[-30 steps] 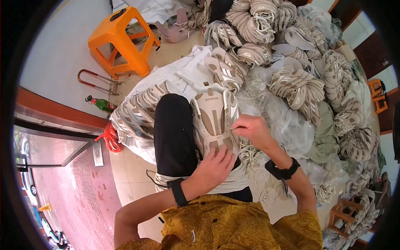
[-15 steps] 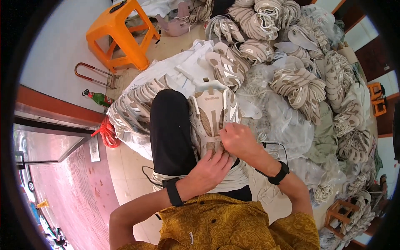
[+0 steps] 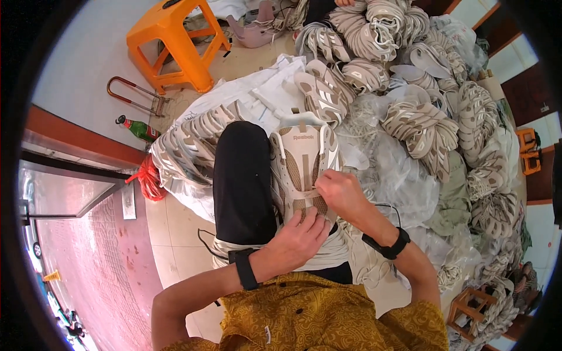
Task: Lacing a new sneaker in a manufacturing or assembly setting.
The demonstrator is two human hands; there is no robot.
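A beige and white sneaker upper [image 3: 304, 153] with brown mesh lies in my lap, tongue end pointing away from me. A pale shoelace [image 3: 301, 194] runs across its throat. My right hand [image 3: 341, 192] is closed in a pinch at the right eyelet edge, where the lace ends; the fingertips partly hide what they grip. My left hand [image 3: 300, 237] holds the toe end nearest me, fingers bent and pressed on the mesh. A bundle of pale laces [image 3: 322, 257] lies across my lap beneath the hands.
A row of similar uppers [image 3: 182, 146] lies left of my knee on white sheeting [image 3: 257, 93]. Bundled uppers [image 3: 418, 126] and clear plastic bags [image 3: 404, 187] fill the right. An orange stool [image 3: 172, 44], a green bottle [image 3: 139, 130] and a red bag [image 3: 150, 178] stand left. Part of another person's hand [image 3: 344, 2] shows at the top.
My right hand has shifted slightly, still pinching at the eyelet edge. The left hand stays on the toe end. The whole view has shifted a little, and another person's hand now shows at the top.
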